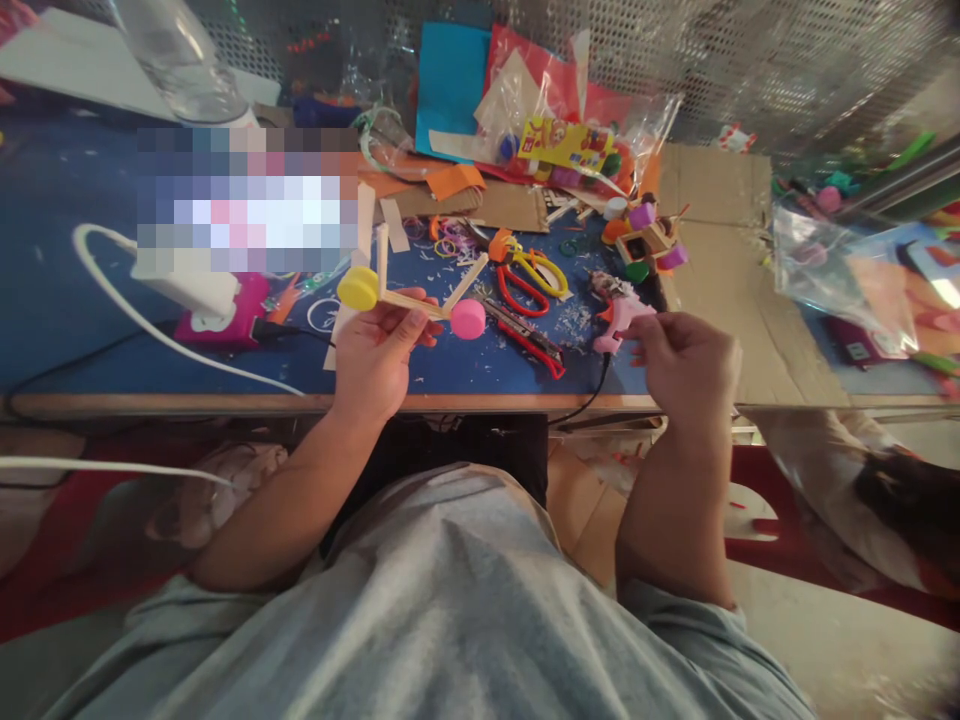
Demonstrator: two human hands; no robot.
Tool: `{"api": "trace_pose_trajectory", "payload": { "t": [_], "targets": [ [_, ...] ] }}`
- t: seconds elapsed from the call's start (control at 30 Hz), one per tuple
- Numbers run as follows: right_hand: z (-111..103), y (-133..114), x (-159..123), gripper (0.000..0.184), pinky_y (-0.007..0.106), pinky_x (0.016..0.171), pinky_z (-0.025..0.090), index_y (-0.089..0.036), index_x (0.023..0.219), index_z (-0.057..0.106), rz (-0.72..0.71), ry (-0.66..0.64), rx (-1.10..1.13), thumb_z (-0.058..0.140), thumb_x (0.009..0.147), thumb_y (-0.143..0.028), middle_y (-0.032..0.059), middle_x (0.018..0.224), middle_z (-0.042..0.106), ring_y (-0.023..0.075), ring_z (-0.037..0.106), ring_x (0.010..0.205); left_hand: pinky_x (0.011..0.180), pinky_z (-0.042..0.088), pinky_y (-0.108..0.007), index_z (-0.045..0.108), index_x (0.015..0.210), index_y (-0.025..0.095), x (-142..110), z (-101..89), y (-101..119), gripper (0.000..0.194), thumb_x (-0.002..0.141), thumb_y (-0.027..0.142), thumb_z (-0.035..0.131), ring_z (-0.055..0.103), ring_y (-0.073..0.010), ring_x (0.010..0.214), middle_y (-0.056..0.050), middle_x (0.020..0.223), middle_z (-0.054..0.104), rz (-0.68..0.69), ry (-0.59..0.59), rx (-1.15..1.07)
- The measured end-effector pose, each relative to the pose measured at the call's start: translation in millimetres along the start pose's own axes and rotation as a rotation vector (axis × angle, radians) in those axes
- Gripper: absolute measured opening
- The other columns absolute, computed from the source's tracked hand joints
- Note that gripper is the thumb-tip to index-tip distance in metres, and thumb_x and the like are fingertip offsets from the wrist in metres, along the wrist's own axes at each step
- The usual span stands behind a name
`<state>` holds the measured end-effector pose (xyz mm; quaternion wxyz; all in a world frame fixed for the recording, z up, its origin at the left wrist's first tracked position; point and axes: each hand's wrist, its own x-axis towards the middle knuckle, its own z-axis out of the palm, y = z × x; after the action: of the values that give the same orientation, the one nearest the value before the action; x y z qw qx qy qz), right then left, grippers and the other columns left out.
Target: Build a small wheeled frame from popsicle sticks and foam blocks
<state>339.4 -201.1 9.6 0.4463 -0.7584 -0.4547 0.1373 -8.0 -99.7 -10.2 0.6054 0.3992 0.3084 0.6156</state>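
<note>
My left hand (379,350) is closed around a frame of wooden craft sticks (411,303), with the thumb pressed on the lower stick. A yellow bottle cap (358,288) sits at the frame's left end and a pink bottle cap (468,319) at its right. Two sticks of the frame slant upward. At the table's front right, my right hand (686,365) pinches the rear end of a pink hot glue gun (622,318). Its black cable hangs over the table edge. Between the hands lie a red utility knife (525,335) and red-and-yellow scissors (532,280).
Behind the scissors are rubber bands (446,245) and a plastic bag of caps (570,150). A small stick-and-cap model (645,240) stands beside cardboard (780,330). At left are a magenta power strip (225,315), a white charger (187,285) with its cable, and a clear bottle (184,65).
</note>
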Motion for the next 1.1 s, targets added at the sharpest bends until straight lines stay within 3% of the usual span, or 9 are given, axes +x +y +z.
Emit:
{"api": "trace_pose_trajectory", "payload": {
  "t": [0.07, 0.13, 0.27, 0.33, 0.43, 0.57, 0.7, 1.1],
  "targets": [
    [18.3, -24.1, -3.7, 0.022, 0.040, 0.073, 0.072, -0.028, 0.114, 0.088, -0.121, -0.017, 0.137, 0.082, 0.103, -0.046, 0.0064, 0.096, 0.085, 0.0226, 0.080, 0.077, 0.065, 0.065, -0.023, 0.088, 0.104, 0.021, 0.0, -0.1, 0.5, 0.057, 0.070, 0.055, 0.117, 0.084, -0.0153, 0.074, -0.006, 0.097, 0.091, -0.014, -0.024, 0.009],
    [42.4, -49.6, -3.6, 0.021, 0.035, 0.066, 0.067, -0.032, 0.122, 0.088, -0.326, -0.120, 0.282, 0.085, 0.101, -0.035, 0.0061, 0.111, 0.082, 0.0207, 0.077, 0.083, 0.066, 0.065, -0.024, 0.088, 0.104, 0.020, -0.4, -0.4, 1.3, 0.058, 0.070, 0.056, 0.117, 0.084, -0.0161, 0.075, -0.007, 0.096, 0.091, -0.038, -0.053, 0.025],
    [81.9, -81.6, 11.8, 0.039, 0.034, 0.084, 0.072, -0.039, 0.141, 0.085, -0.670, -0.431, 0.421, 0.091, 0.102, -0.036, 0.0053, 0.145, 0.074, 0.0208, 0.078, 0.108, 0.070, 0.066, -0.024, 0.089, 0.106, 0.020, -2.7, -2.6, 3.3, 0.057, 0.073, 0.058, 0.114, 0.084, -0.0166, 0.078, -0.006, 0.093, 0.090, -0.094, -0.103, 0.083],
    [92.6, -85.3, 23.6, 0.040, 0.034, 0.086, 0.072, -0.037, 0.140, 0.086, -0.842, -0.525, 0.483, 0.095, 0.101, -0.045, 0.0067, 0.141, 0.078, 0.0247, 0.079, 0.119, 0.073, 0.067, -0.024, 0.090, 0.110, 0.021, -3.9, -4.3, 4.2, 0.053, 0.078, 0.057, 0.112, 0.085, -0.0169, 0.081, -0.006, 0.096, 0.091, -0.102, -0.135, 0.121],
    [99.5, -84.1, 36.1, 0.034, 0.036, 0.091, 0.073, -0.032, 0.132, 0.089, -0.977, -0.599, 0.481, 0.094, 0.103, -0.047, 0.0078, 0.130, 0.085, 0.0268, 0.083, 0.123, 0.075, 0.067, -0.024, 0.091, 0.111, 0.022, -4.6, -5.4, 5.2, 0.049, 0.082, 0.056, 0.110, 0.086, -0.0172, 0.083, -0.006, 0.097, 0.091, -0.099, -0.176, 0.160],
    [100.7, -83.4, 36.7, 0.016, 0.038, 0.095, 0.072, -0.027, 0.120, 0.091, -1.035, -0.600, 0.478, 0.093, 0.105, -0.034, 0.0065, 0.110, 0.091, 0.0242, 0.088, 0.106, 0.080, 0.071, -0.028, 0.093, 0.108, 0.022, -4.8, -3.9, 6.5, 0.051, 0.076, 0.057, 0.113, 0.087, -0.0200, 0.085, -0.006, 0.095, 0.091, -0.123, -0.200, 0.180],
    [100.6, -83.9, 30.1, 0.009, 0.035, 0.090, 0.072, -0.027, 0.113, 0.093, -1.038, -0.553, 0.484, 0.091, 0.105, -0.024, 0.0056, 0.106, 0.091, 0.0222, 0.088, 0.097, 0.083, 0.073, -0.029, 0.094, 0.108, 0.023, -6.3, -2.3, 6.9, 0.047, 0.078, 0.053, 0.113, 0.088, -0.0196, 0.086, -0.005, 0.098, 0.092, -0.129, -0.190, 0.204],
    [101.1, -82.9, 26.0, 0.007, 0.034, 0.089, 0.070, -0.027, 0.111, 0.093, -0.993, -0.532, 0.450, 0.090, 0.107, -0.031, 0.0036, 0.103, 0.091, 0.0208, 0.087, 0.094, 0.092, 0.077, -0.031, 0.096, 0.108, 0.024, -7.0, -0.9, 10.2, 0.053, 0.063, 0.038, 0.121, 0.090, -0.0218, 0.096, -0.005, 0.102, 0.093, -0.120, -0.197, 0.153]
  ]
}}
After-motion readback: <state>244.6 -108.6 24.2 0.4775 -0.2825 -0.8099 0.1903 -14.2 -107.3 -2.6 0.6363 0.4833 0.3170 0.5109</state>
